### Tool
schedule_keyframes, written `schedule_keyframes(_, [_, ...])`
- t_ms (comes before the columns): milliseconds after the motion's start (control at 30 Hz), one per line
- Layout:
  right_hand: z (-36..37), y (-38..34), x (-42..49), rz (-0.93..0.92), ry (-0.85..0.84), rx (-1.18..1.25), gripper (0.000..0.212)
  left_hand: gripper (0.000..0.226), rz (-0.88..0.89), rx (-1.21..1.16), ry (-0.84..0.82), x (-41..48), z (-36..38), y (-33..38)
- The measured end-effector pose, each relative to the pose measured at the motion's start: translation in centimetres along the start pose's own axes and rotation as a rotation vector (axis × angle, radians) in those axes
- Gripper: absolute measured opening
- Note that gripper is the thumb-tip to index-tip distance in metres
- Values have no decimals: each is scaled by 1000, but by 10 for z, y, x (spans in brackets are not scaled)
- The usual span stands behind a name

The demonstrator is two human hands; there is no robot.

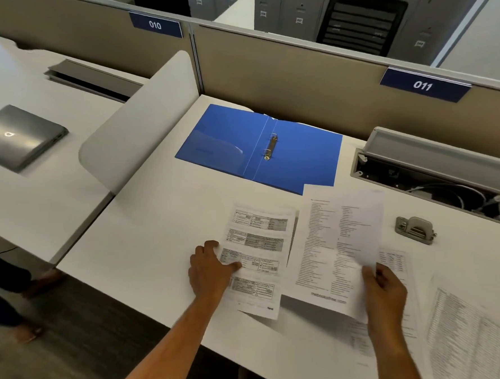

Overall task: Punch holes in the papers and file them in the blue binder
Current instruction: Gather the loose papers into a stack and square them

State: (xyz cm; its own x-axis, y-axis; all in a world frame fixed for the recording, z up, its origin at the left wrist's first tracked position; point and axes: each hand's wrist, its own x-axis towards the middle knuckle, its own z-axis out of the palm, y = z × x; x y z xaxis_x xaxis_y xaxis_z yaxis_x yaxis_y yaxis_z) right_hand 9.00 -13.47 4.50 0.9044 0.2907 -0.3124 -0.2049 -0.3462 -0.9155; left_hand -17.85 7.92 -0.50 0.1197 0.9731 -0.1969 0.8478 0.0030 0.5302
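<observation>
A: Where does everything sit?

B: The blue plastic ring binder [298, 151] lies open at upper centre of the frame, with nothing on its 2 rings. The grey metal hole punch [415, 229] stands at the right, well apart from both hands.

A: And the hands?

B: The left hand [209, 267] rests on the white table-printed sheet [258, 248], thumb flat on it. The right hand [386, 288] pinches the lifted list-printed sheet [327, 246].

A: Risks?

B: That sheet bows loosely near the white bench [152, 242] edge, so a weak pinch could drop it. Unevenly stacked papers would punch crooked.
</observation>
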Motion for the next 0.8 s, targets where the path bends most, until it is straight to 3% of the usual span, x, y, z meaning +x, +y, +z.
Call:
schedule_keyframes(167, [-2, -11, -1, -2, -49, 56, 13, 74, -69, -16, -37, 2, -5, 7])
schedule_keyframes(300, [14, 3, 2, -1, -135, -23, 24, 65, -76, -44, -60, 2, -6, 8])
schedule_keyframes(433, [51, 18, -13, -26, -244, -149, 12, 44, -117, -110, -107, 3, -9, 10])
schedule_keyframes(533, [82, 31, -24, 7, -286, -236, 14, 21, -147, -161, -114, 6, -15, 12])
schedule_keyframes(600, [96, 36, -28, 24, -304, -251, 5, 22, -166, -208, -116, 9, -19, 11])
schedule_keyframes(800, [121, 39, -40, 5, -354, -332, 7, 21, -222, -328, -187, 18, -19, 5])
